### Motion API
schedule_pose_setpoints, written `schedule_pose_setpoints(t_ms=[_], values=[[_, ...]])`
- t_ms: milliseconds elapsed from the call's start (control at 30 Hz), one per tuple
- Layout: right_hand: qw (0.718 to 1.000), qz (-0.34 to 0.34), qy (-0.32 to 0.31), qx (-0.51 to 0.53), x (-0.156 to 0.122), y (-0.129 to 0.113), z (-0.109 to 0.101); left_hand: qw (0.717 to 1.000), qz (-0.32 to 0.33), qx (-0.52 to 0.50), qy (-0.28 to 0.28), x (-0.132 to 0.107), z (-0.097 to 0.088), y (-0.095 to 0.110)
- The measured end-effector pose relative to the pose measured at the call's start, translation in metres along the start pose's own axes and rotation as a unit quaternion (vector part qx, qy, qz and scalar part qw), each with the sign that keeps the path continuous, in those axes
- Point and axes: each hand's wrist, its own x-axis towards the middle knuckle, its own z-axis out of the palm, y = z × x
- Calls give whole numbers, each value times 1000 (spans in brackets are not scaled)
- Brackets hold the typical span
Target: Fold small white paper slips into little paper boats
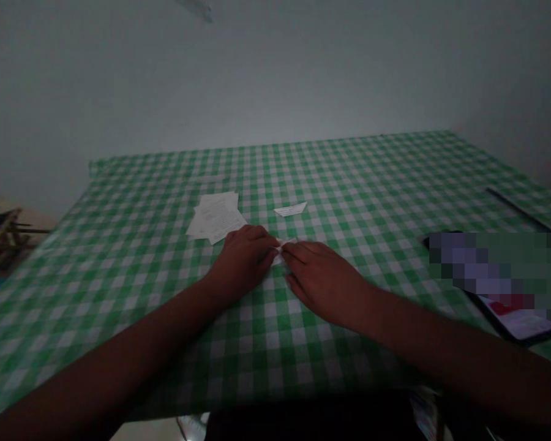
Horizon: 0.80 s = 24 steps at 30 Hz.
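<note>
Both hands meet over a small piece of white paper [279, 250] near the middle of the table. My left hand [245, 257] has its fingers pressed together on the paper's left side. From the right, my right hand [319, 269] pinches or presses the same paper with its fingertips. Fingers cover most of the paper, so its exact shape is hidden. Just beyond the hands lies a folded strip of printed paper [291, 209] with slanted ends. To the left, a loose stack of printed paper sheets [218, 214] rests close to my left hand.
A green and white checked tablecloth [371, 184] covers the table. At the right lies a phone [526, 321] with a lit screen, partly pixelated. A dark thin stick-like object [518, 209] is behind it. A pale wall [275, 73] borders the table's far edge.
</note>
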Motion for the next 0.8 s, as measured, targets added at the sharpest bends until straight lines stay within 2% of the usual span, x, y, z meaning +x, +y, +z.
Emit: schedule_pose_setpoints(t_ms=[400, 700, 800], values=[[1000, 18, -22, -6, -3, 4, -5, 1000, -5, 26, -6, -1, -4, 3], [989, 131, -8, -68, 9, 28, -21, 999, -21, 42, 17, -1, -2, 6], [995, 87, -2, -43, 10, 22, -20, 998, -34, 52, 23, 0, -1, 7]])
